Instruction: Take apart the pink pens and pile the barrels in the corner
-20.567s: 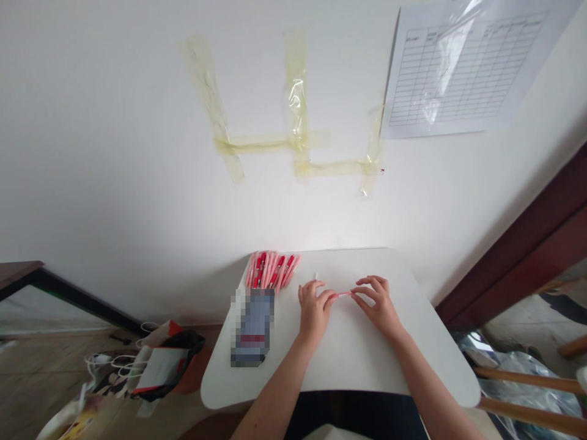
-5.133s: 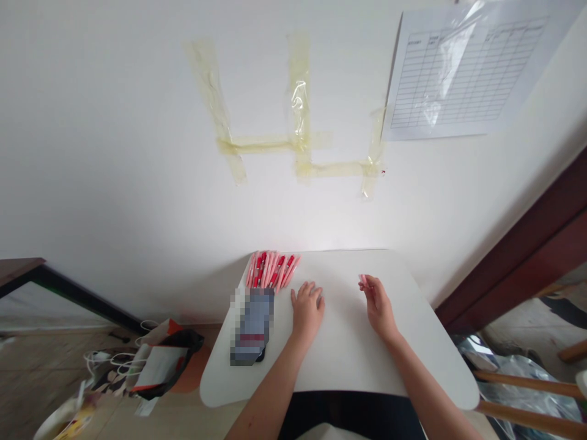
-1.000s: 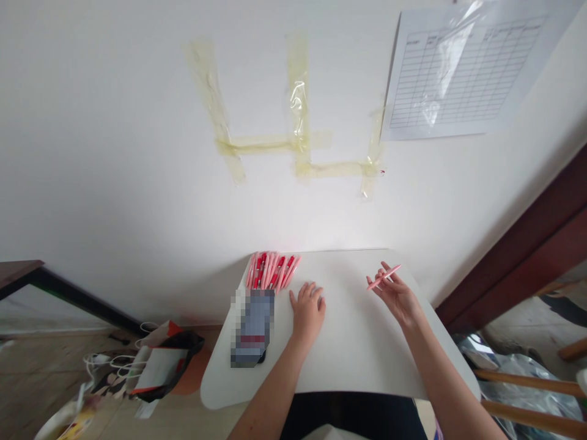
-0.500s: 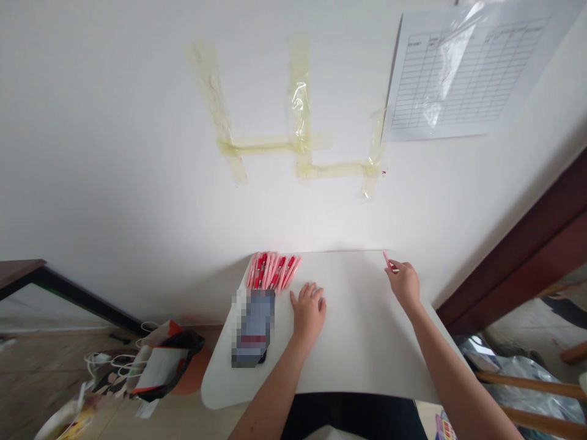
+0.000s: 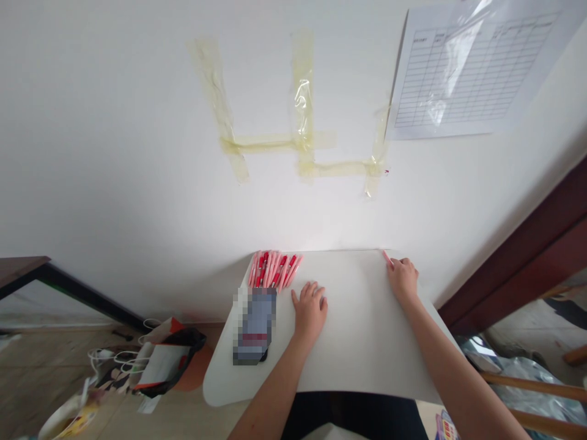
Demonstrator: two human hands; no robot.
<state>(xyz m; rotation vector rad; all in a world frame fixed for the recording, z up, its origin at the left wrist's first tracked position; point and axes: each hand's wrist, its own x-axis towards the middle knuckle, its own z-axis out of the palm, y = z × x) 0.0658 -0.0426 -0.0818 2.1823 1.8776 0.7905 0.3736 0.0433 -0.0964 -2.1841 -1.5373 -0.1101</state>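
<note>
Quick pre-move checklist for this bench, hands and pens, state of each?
Pink pen held in right hand: ok, fingers wrap it, only the tip shows.
Pen tip inside the table edge: not ok, it sits at the far edge by the wall.
Left hand free: ok, palm down on the white table, holding nothing.
Left hand apart from the row of pens: ok, not touching.
Pixelated object beside the row: cannot tell what it is, blurred.
</note>
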